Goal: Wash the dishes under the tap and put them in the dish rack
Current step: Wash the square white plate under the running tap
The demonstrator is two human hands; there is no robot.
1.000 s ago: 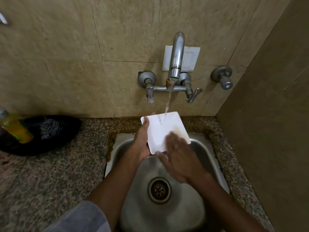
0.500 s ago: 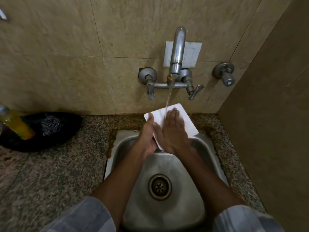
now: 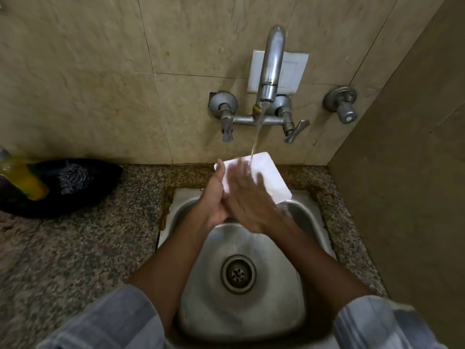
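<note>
Fingers [image 3: 247,176] of the right hand are lying flat and spread on a white plate [image 3: 270,176], rubbing it under the running water.

Those fingers are gripping nothing, only pressing on the plate's upper face, blurred with motion; the right hand [image 3: 247,202] is crossing in from the right. The left hand [image 3: 214,197] is closing round the plate's left edge, thumb on top and the other fingers hidden beneath, keeping it tilted. The plate is sitting over the back edge of the sink [image 3: 309,217], right under the tap [image 3: 270,71], with the stream [image 3: 256,132] striking its far part. It looks thin, stiff and light, probably breakable, and slippery while wet, so a firm pinch at the rim seems the safest hold. No rack is showing.
</note>
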